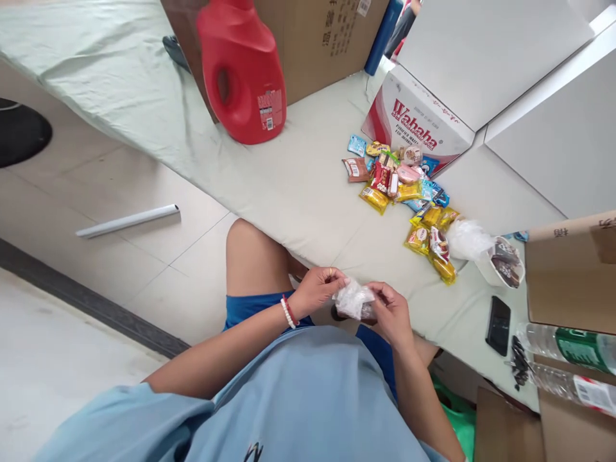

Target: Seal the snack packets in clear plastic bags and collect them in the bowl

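Above my lap, at the near edge of the cloth-covered table, both hands hold a crumpled clear plastic bag (355, 299). My left hand (316, 292) pinches one side between thumb and fingers. On the opposite side, my right hand (392, 312) grips the bag the same way. Something brownish shows through its lower right part, too unclear to name. Beyond my right hand lies a pile of small wrapped snacks (418, 239) in yellow, red and blue packets. Beside them sit a second crumpled plastic bag (469, 239) and a white cup (487, 269) with dark packets in it.
A red detergent jug (260, 77) and a large cardboard box (312, 38) stand at the back. The Wahaha carton (414, 119) is behind the snacks. To the right are a black phone (498, 325), plastic bottles (548, 340) and another cardboard box (568, 276). A white tube (128, 221) lies on the floor.
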Available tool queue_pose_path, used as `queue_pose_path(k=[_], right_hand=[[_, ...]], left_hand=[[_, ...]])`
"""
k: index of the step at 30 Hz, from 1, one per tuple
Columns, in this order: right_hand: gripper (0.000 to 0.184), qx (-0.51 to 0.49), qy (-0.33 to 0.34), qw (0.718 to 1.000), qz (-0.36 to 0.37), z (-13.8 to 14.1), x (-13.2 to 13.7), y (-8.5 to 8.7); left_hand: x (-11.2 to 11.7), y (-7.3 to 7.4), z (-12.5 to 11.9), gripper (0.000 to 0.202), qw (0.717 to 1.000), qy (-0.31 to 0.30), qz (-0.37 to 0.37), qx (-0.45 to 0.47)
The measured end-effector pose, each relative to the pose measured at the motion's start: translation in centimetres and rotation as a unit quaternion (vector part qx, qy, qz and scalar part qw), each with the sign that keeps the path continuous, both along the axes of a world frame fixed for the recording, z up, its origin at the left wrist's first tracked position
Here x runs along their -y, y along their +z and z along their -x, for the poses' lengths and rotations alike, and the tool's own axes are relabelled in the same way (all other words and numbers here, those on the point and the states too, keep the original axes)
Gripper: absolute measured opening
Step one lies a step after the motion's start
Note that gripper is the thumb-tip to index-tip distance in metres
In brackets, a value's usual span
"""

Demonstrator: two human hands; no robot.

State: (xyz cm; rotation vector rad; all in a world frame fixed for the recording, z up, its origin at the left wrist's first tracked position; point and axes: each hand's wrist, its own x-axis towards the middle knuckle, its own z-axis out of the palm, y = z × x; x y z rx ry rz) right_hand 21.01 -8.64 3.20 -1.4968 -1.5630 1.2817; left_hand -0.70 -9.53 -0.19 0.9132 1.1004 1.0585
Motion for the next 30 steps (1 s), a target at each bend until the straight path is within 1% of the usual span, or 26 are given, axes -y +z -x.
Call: queue_pose_path(k=[1, 2, 3, 5, 7, 9, 10, 12, 13, 14, 15, 16, 17, 18, 19, 20, 22, 23, 24, 26, 30], right_hand=[[0.017, -0.034, -0.036, 0.998, 0.026, 0.0, -0.3, -0.1], [0.016, -0.073, -0.079, 0.993, 0.046, -0.1, -0.6, -0.1], [0.018, -0.110, -0.118, 0.985, 0.062, -0.1, -0.8, -0.2], [0.023, -0.167, -0.168, 0.967, 0.093, -0.2, -1.1, -0.5], [0.029, -0.203, -0.190, 0.951, 0.137, -0.2, -1.0, -0.8], [0.033, -0.223, -0.196, 0.938, 0.179, -0.2, -0.6, -1.1], [0.033, -0.230, -0.191, 0.935, 0.192, -0.2, -0.3, -1.1], [0.032, -0.237, -0.176, 0.934, 0.202, -0.2, 0.0, -1.1], [0.031, -0.236, -0.169, 0.935, 0.202, -0.3, 0.2, -1.0], [0.030, -0.231, -0.164, 0.937, 0.204, -0.4, 0.2, -0.8], [0.031, -0.224, -0.159, 0.939, 0.206, -0.5, 0.3, -0.5], [0.033, -0.215, -0.154, 0.942, 0.208, -0.6, 0.3, -0.3], [0.035, -0.206, -0.150, 0.944, 0.211, -0.7, 0.3, 0.0], [0.039, -0.197, -0.147, 0.945, 0.215, -0.8, 0.3, 0.2], [0.042, -0.191, -0.143, 0.946, 0.221, -0.9, 0.3, 0.3], [0.044, -0.187, -0.138, 0.946, 0.227, -0.9, 0.3, 0.4], [0.047, -0.184, -0.124, 0.944, 0.243, -0.8, 0.6, 0.2], [0.048, -0.183, -0.113, 0.944, 0.251, -0.8, 0.7, 0.0], [0.048, -0.182, -0.103, 0.944, 0.256, -0.8, 0.9, -0.2], [0.047, -0.181, -0.095, 0.949, 0.241, -0.7, 1.1, -0.9], [0.044, -0.169, -0.115, 0.966, 0.156, -1.1, 1.2, -1.8]], left_hand=[[0.0, 0.0, 0.1, 0.048, 1.000, 0.004, 0.004, 0.007], [-0.1, -0.1, 0.3, 0.050, 1.000, 0.010, 0.009, 0.014], [-0.2, -0.3, 0.4, 0.053, 1.000, 0.017, 0.013, 0.020], [-0.4, -0.8, 0.6, 0.054, 0.999, 0.024, 0.022, 0.030], [-0.3, -1.5, 0.7, 0.047, 0.999, 0.026, 0.027, 0.025], [0.0, -2.0, 0.6, 0.028, 0.999, 0.032, 0.008, -0.019], [0.3, -2.1, 0.6, 0.028, 0.998, 0.033, -0.019, -0.054], [0.7, -2.0, 0.5, 0.055, 0.985, 0.019, -0.107, -0.132], [1.0, -1.8, 0.4, 0.059, 0.974, 0.004, -0.156, -0.164], [1.1, -1.5, 0.3, 0.054, 0.963, -0.014, -0.199, -0.183], [1.2, -1.2, 0.2, 0.041, 0.955, -0.030, -0.230, -0.187], [1.1, -1.0, 0.1, 0.025, 0.955, -0.037, -0.239, -0.174], [1.0, -0.8, 0.0, 0.014, 0.964, -0.031, -0.222, -0.142], [0.8, -0.7, -0.1, 0.018, 0.979, -0.011, -0.179, -0.095], [0.6, -0.6, -0.3, 0.027, 0.992, 0.016, -0.117, -0.037], [0.3, -0.6, -0.4, 0.033, 0.998, 0.044, -0.044, 0.022], [-0.2, -0.7, -0.6, 0.042, 0.986, 0.080, 0.085, 0.118], [-0.4, -0.7, -0.7, 0.046, 0.977, 0.083, 0.126, 0.150], [-0.5, -0.8, -0.7, 0.049, 0.970, 0.080, 0.153, 0.172], [-0.5, -0.8, -0.6, 0.052, 0.963, 0.076, 0.172, 0.192], [-0.2, -0.9, -0.4, 0.052, 0.973, 0.080, 0.133, 0.174]])
